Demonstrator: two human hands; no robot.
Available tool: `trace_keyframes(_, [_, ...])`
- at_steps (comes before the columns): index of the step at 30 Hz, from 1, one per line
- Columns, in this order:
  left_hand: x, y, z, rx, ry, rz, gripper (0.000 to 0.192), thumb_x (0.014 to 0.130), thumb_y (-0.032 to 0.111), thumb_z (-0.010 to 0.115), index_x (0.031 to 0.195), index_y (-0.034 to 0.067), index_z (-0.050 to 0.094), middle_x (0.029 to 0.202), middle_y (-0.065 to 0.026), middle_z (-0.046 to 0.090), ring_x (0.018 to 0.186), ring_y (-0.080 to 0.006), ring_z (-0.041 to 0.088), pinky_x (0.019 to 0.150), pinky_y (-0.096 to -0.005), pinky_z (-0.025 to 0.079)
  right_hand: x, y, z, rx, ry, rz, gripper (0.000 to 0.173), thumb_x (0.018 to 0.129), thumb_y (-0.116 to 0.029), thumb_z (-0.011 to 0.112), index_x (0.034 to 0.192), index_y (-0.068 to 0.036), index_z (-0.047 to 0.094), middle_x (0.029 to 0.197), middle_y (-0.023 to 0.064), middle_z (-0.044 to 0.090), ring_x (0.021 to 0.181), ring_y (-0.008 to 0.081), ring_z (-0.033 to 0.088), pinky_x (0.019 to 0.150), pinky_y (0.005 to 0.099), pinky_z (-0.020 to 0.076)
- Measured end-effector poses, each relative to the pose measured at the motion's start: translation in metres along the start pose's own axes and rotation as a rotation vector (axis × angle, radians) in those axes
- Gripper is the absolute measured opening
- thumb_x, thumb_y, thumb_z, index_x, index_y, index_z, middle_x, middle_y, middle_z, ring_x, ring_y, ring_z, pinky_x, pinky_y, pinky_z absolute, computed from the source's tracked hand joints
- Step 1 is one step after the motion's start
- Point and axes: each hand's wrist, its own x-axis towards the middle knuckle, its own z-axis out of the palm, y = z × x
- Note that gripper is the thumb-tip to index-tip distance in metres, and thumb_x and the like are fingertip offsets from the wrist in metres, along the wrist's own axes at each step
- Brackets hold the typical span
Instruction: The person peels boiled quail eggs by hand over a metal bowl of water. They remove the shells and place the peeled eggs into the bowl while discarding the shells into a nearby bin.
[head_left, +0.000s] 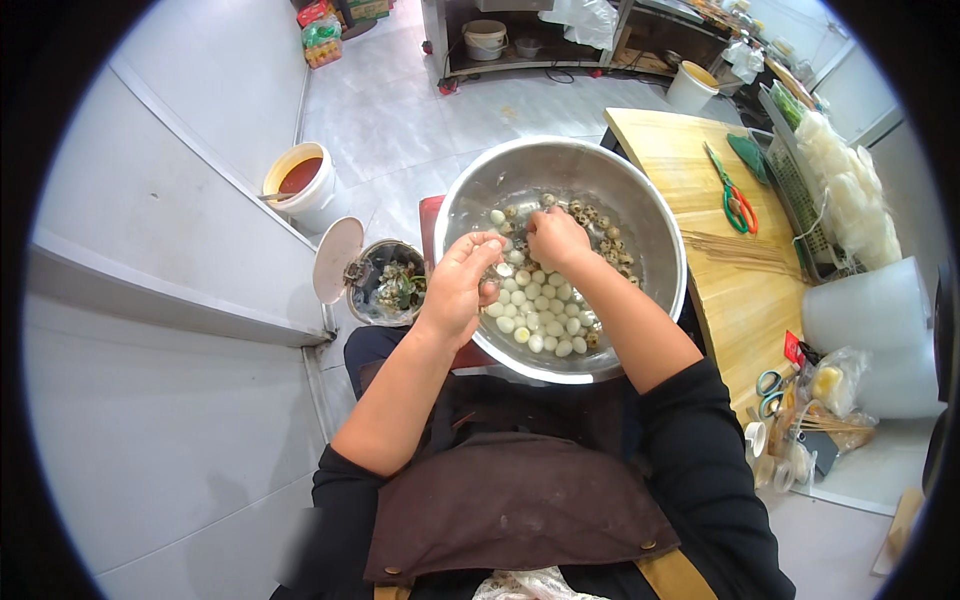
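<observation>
A large steel basin (656, 187) in front of me holds water and quail eggs. Many peeled white eggs (544, 304) lie in its near half, and speckled unpeeled eggs (616, 246) lie along the far and right sides. My left hand (459, 289) is over the basin's left rim, fingers curled, with a bright white quail egg (504, 268) at its fingertips. My right hand (556, 238) reaches into the basin among the speckled eggs. Its fingertips are hidden, and what they touch cannot be seen.
An open-lidded bin (360, 300) of scraps and a bucket of red liquid (330, 184) stand left. Under the basin is a red surface (431, 221). The wooden table (660, 146) at right bears scissors (733, 199), thin sticks (739, 251) and a plastic tub (866, 304).
</observation>
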Motion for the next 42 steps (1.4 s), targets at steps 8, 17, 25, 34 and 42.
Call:
trace_keyframes(8, [0.002,-0.008,0.006,0.357,-0.013,0.190,0.017,0.100,0.024,0.064,0.110,0.010,0.064,0.098,0.0030,0.063,0.076,-0.0027,0.052,0.067,-0.0196,0.043,-0.066,0.016,-0.058,1.221,-0.295,0.111,0.027,0.100,-0.021,0.064,0.119,-0.002,0.067,0.105,0.0069,0.071,0.094,0.0112,0.065,0.082,0.0250,0.0520])
trace_keyframes(17, [-0.009,-0.020,0.010,0.449,-0.191,0.329,0.013,0.097,0.014,0.070,0.102,0.002,0.067,0.097,-0.0007,0.067,0.094,-0.0082,0.058,0.085,-0.0255,0.047,-0.131,0.000,-0.062,1.701,-0.406,-0.002,0.033,0.103,-0.017,0.063,0.132,-0.002,0.064,0.107,0.0029,0.069,0.093,0.0089,0.064,0.082,0.0234,0.0526])
trace_keyframes(25, [-0.027,-0.018,0.011,0.573,-0.086,0.455,0.013,0.095,0.013,0.071,0.097,0.001,0.068,0.095,-0.0069,0.068,0.092,-0.0140,0.062,0.084,-0.0288,0.048,-0.136,-0.005,-0.052,1.807,-0.365,-0.023,0.022,0.101,-0.016,0.065,0.119,-0.003,0.065,0.101,0.0020,0.067,0.090,0.0100,0.064,0.081,0.0250,0.0527])
trace_keyframes(34, [-0.035,-0.014,0.017,0.726,-0.064,0.565,0.012,0.093,0.012,0.068,0.093,0.001,0.064,0.089,-0.0107,0.066,0.083,-0.0191,0.062,0.077,-0.0328,0.049,-0.148,-0.016,-0.048,1.825,-0.288,0.013,0.023,0.099,-0.017,0.068,0.118,-0.005,0.065,0.101,0.0010,0.067,0.090,0.0095,0.063,0.079,0.0246,0.0513])
trace_keyframes(42, [-0.034,-0.021,0.014,0.732,-0.084,0.557,0.011,0.094,0.011,0.065,0.096,0.001,0.061,0.084,-0.0082,0.064,0.076,-0.0148,0.059,0.070,-0.0317,0.048,-0.152,-0.015,-0.047,1.789,-0.297,0.007,0.022,0.097,-0.016,0.070,0.116,-0.004,0.067,0.102,0.0005,0.067,0.087,0.0077,0.060,0.078,0.0234,0.0508])
